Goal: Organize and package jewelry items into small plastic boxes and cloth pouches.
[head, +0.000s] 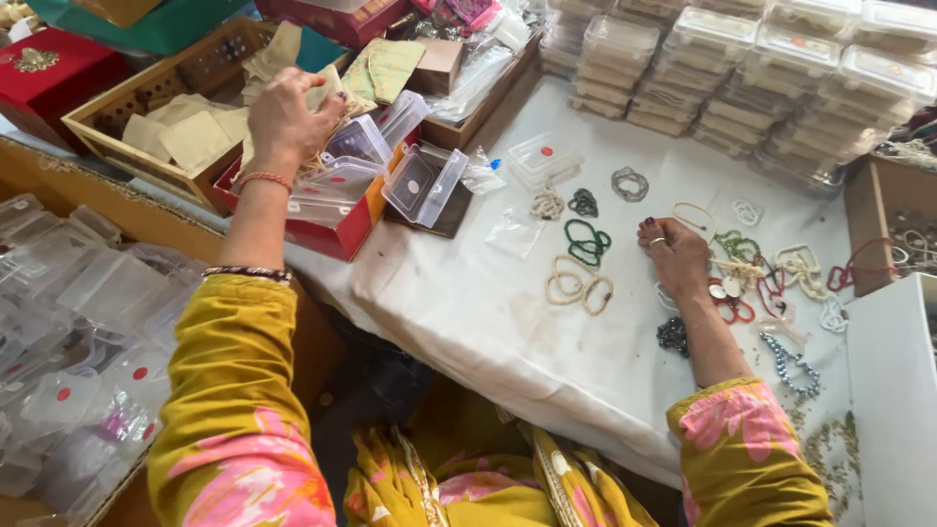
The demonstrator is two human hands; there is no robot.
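My left hand (285, 117) reaches up into a red box (337, 234) that holds clear plastic cases (353, 156) and cream pouches; its fingers curl over the contents, and I cannot tell whether it grips one. My right hand (673, 252) rests palm down on the white cloth (468, 303), fingers bent, holding nothing. It lies among bead bracelets: green ones (587, 240) and cream ones (576, 285) to its left, red ones (734, 307) beside the wrist. Both arms wear yellow sleeves with pink flowers.
Stacks of clear lidded boxes (742, 68) line the back right. A wooden tray (161, 112) of cream pouches stands at far left, next to a red gift box (44, 73). Clear plastic cases in bags (78, 342) pile up at the left. A white box (893, 390) stands at right.
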